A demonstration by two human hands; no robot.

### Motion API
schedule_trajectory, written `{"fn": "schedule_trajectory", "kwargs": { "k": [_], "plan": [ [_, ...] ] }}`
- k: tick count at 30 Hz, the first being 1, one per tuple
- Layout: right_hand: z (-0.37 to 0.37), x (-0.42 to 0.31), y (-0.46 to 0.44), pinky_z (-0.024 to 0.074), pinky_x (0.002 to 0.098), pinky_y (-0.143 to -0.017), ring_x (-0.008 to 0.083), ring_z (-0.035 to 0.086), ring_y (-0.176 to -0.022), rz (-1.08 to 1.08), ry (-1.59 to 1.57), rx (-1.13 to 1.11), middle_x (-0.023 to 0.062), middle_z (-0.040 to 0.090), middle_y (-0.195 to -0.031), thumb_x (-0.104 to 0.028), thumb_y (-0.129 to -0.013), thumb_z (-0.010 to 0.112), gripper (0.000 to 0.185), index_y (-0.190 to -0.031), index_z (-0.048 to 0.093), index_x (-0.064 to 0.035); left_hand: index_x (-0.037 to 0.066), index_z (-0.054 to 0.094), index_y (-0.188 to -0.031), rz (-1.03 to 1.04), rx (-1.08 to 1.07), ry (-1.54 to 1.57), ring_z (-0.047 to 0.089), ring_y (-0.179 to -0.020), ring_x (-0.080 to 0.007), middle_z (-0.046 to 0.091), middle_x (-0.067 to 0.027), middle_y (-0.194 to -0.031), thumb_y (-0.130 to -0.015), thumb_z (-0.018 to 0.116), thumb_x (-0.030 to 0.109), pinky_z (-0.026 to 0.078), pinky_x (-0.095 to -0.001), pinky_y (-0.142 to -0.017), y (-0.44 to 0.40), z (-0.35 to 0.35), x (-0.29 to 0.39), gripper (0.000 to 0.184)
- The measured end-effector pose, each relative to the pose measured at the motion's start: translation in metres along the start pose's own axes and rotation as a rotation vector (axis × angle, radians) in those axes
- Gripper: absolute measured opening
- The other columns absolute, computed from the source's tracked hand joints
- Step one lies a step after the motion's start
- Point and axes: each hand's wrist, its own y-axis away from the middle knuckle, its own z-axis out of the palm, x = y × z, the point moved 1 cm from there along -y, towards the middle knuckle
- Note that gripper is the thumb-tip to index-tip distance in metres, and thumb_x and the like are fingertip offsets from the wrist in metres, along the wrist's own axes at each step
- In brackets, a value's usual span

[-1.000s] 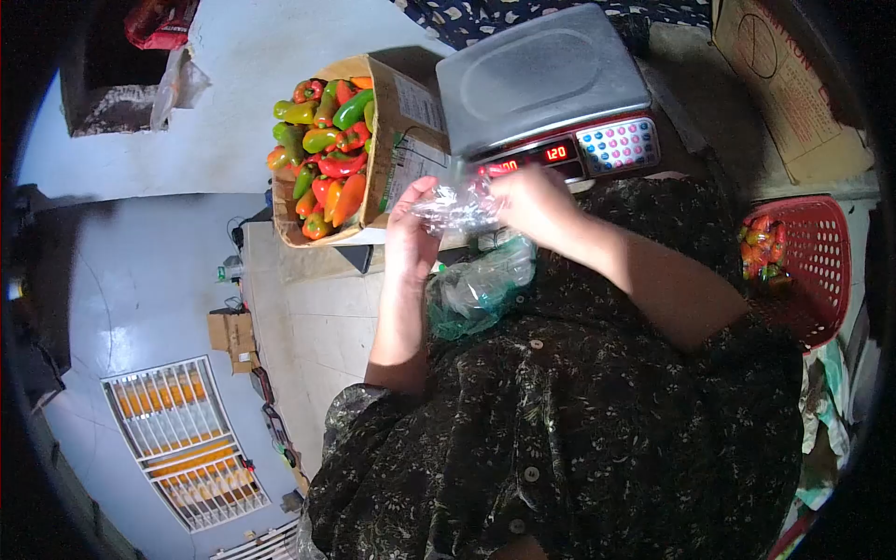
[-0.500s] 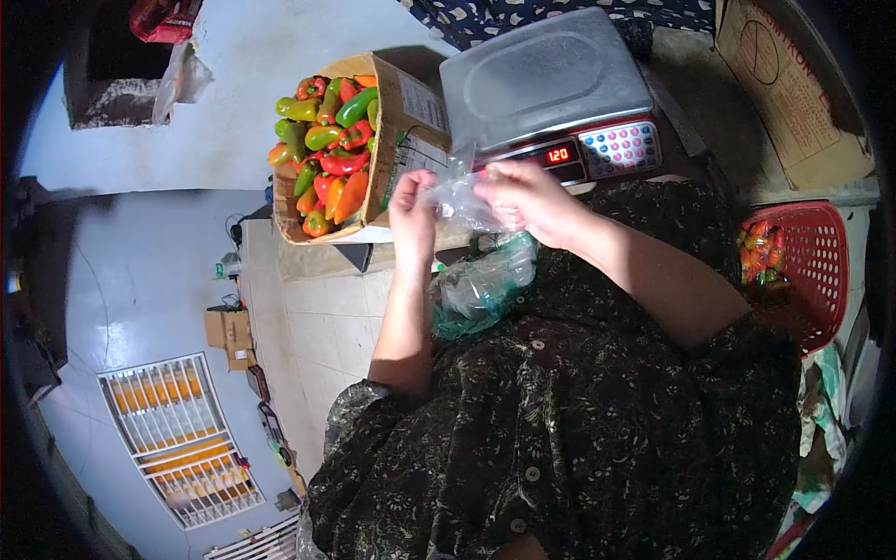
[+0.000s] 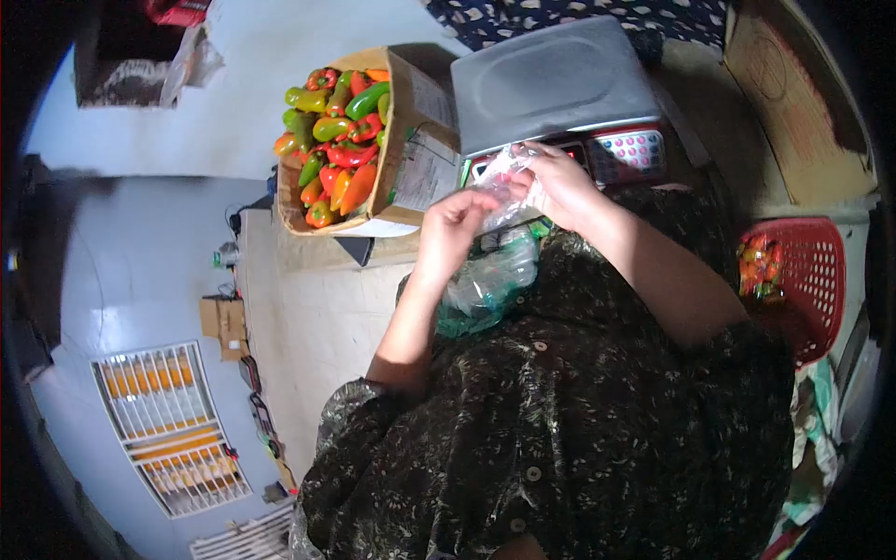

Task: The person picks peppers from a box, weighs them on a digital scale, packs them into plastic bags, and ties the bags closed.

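Between my hands is a thin clear plastic bag (image 3: 509,198), crumpled and catching the light. My left hand (image 3: 450,233) pinches its near left side with closed fingers. The fingers of my right hand (image 3: 571,191) are bent round the bag's upper right part; some fingertips are hidden by the film. Just beyond the hands stands a digital scale with a bare metal pan (image 3: 555,86); my right hand partly covers its display. Left of the scale, a cardboard box (image 3: 403,140) holds many red, green and orange peppers (image 3: 341,154).
On my lap below the hands lies a green bag (image 3: 481,289) with clear plastic bags in it. A red basket (image 3: 817,280) holding bagged peppers (image 3: 761,266) is at the right. A large carton (image 3: 789,103) stands at the upper right. A dark flat object (image 3: 355,249) lies by the pepper box.
My hands have shifted slightly right and closer together, and the bag is more bunched between them. The right hand now hides most of the scale's display, which earlier showed 1.20.
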Motion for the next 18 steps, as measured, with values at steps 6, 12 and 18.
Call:
{"fn": "schedule_trajectory", "kwargs": {
  "k": [6,12,18],
  "plan": [
    [0.046,0.006,0.022,0.0428,0.0233,-0.061,0.0085,0.051,-0.07,-0.046,0.415,-0.053,-0.0001,0.05,-0.084,0.001,-0.086,0.056,0.033,-0.114,0.041,-0.0077,0.01,0.051,-0.128,0.088,0.189,-0.674,0.061,-0.074,-0.0279,0.06,-0.0143,-0.095,-0.073,0.064,0.005,0.048,-0.0373,-0.065,-0.015,-0.012,-0.015,0.057],
    [0.009,-0.012,-0.002,0.0425,0.0283,-0.077,0.0218,0.053,-0.086,-0.49,1.512,-0.208,0.0086,0.049,-0.086,0.018,-0.067,0.051,0.032,-0.082,0.067,-0.0054,0.008,0.036,-0.138,-0.081,-0.025,-0.832,0.056,-0.098,-0.0375,0.051,-0.0188,-0.115,-0.07,0.064,0.006,0.046,-0.0426,-0.084,0.006,-0.021,0.018,0.073],
    [0.006,-0.027,-0.002,0.047,0.0254,-0.064,0.0159,0.059,-0.073,-0.344,1.358,0.002,0.0126,0.059,-0.105,0.015,-0.074,0.041,0.04,-0.104,0.064,0.0009,0.006,0.053,-0.124,0.447,0.026,-0.75,0.051,-0.107,-0.0324,0.053,-0.014,-0.117,-0.07,0.064,0.006,0.041,-0.0417,-0.091,0.035,-0.051,0.078,0.055]
  ]
}}
